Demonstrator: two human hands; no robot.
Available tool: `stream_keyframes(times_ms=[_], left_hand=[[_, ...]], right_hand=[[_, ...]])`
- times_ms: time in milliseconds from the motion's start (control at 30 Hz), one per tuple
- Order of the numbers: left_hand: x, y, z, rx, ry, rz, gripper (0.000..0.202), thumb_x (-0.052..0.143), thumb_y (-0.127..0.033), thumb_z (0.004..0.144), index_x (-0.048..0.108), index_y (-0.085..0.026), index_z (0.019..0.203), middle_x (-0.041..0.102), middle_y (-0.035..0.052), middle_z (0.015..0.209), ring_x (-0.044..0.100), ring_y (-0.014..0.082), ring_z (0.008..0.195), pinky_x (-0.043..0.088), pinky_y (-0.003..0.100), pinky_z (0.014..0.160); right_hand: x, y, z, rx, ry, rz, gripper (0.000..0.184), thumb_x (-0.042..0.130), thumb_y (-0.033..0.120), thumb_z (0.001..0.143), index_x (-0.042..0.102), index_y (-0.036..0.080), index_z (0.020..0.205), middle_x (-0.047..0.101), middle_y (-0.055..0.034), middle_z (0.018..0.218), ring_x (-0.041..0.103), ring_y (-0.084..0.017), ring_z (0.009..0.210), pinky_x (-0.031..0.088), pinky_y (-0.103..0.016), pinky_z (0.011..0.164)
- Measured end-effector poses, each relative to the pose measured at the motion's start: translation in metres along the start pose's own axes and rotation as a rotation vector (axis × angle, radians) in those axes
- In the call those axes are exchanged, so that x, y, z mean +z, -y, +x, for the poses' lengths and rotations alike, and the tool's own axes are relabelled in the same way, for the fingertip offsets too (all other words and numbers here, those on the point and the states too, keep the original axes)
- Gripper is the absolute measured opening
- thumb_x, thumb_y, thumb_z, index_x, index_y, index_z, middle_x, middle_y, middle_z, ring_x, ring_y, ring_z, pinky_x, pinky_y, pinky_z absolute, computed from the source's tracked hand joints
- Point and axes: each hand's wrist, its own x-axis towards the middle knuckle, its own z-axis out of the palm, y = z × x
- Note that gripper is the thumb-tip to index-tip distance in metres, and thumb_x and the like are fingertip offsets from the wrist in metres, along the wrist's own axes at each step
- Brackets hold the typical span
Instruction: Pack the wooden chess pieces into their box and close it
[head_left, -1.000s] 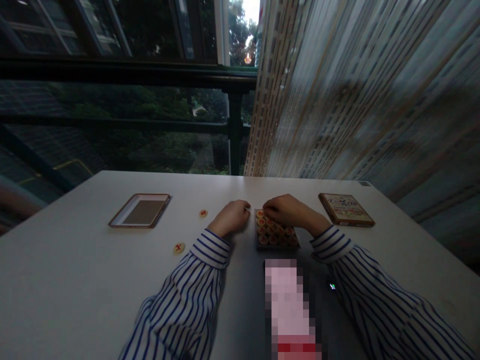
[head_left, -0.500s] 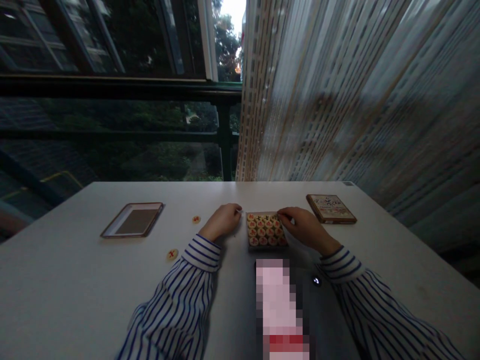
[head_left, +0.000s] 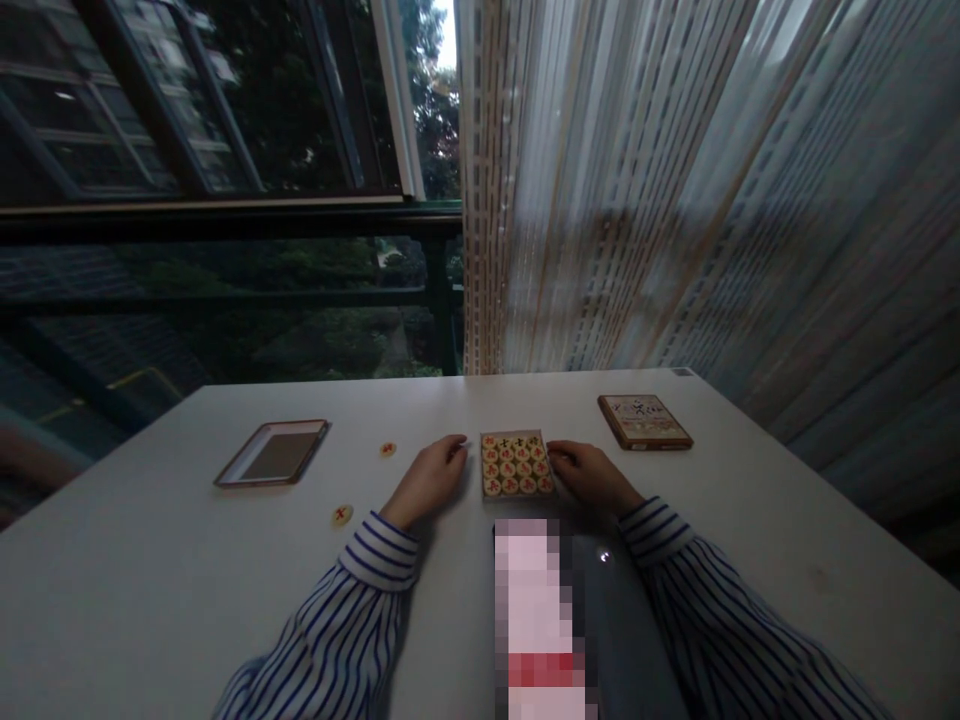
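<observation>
A shallow square box [head_left: 517, 496] lies on the table, filled with rows of round Chinese chess pieces [head_left: 514, 469], mostly red characters with a few black ones in the far row. Left of the box and apart from it rests my left hand [head_left: 433, 473], its fingers curled together; a tiny pale bit shows at the fingertip. My right hand [head_left: 592, 474] is closed at the box's right side, fingertips against or right beside its edge; what they hold, if anything, is hidden. Two loose chess pieces lie farther left, one piece [head_left: 387, 450] behind the other piece [head_left: 342, 515].
An open, shallow box tray [head_left: 274, 453] lies at the left. A closed box with a printed cover [head_left: 646, 420] lies at the right back. Close in front is a dark device [head_left: 622, 620] with a blurred-out screen. The white table [head_left: 165, 570] ends at a railing and a string curtain.
My right hand has drawn down from the box's far right corner to its right side, where a black-lettered piece now shows. My left hand stays left of the box. The view has shifted slightly.
</observation>
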Motion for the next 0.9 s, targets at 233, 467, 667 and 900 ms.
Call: stream_keyframes(times_ms=[233, 467, 667, 900], left_hand=[[0.02, 0.002, -0.037, -0.078, 0.004, -0.281, 0.042, 0.041, -0.032, 0.082, 0.053, -0.01, 0.116, 0.06, 0.0108, 0.115, 0.056, 0.017, 0.104, 0.043, 0.029, 0.092], [0.03, -0.008, -0.055, -0.062, 0.003, -0.35, 0.035, 0.041, -0.029, 0.082, 0.058, -0.012, 0.107, 0.063, 0.0083, 0.108, 0.058, 0.0161, 0.1, 0.043, 0.029, 0.091], [0.035, -0.013, -0.059, -0.04, -0.011, -0.373, 0.031, 0.041, -0.026, 0.082, 0.059, -0.014, 0.105, 0.065, 0.007, 0.106, 0.058, 0.0158, 0.1, 0.043, 0.029, 0.091], [0.037, -0.014, -0.06, -0.051, -0.043, -0.334, 0.031, 0.042, -0.026, 0.082, 0.06, -0.015, 0.104, 0.065, 0.0062, 0.105, 0.059, 0.0155, 0.099, 0.044, 0.028, 0.09]], right_hand=[[0.002, 0.001, -0.002, -0.021, 0.031, 0.013, 0.033, 0.042, 0.027, 0.083, 0.064, 0.018, 0.106, 0.067, -0.0063, 0.102, 0.061, -0.019, 0.094, 0.045, -0.031, 0.083], [0.002, 0.0, -0.002, -0.022, 0.026, 0.043, 0.033, 0.044, 0.025, 0.081, 0.064, 0.018, 0.107, 0.067, -0.0062, 0.102, 0.06, -0.019, 0.096, 0.044, -0.032, 0.087], [0.002, 0.0, -0.003, -0.025, 0.036, 0.054, 0.033, 0.044, 0.025, 0.081, 0.064, 0.018, 0.107, 0.067, -0.0062, 0.103, 0.06, -0.019, 0.096, 0.044, -0.032, 0.086], [0.002, -0.001, -0.002, -0.029, 0.025, 0.014, 0.033, 0.044, 0.023, 0.08, 0.065, 0.02, 0.105, 0.066, -0.0052, 0.104, 0.06, -0.019, 0.096, 0.044, -0.032, 0.086]])
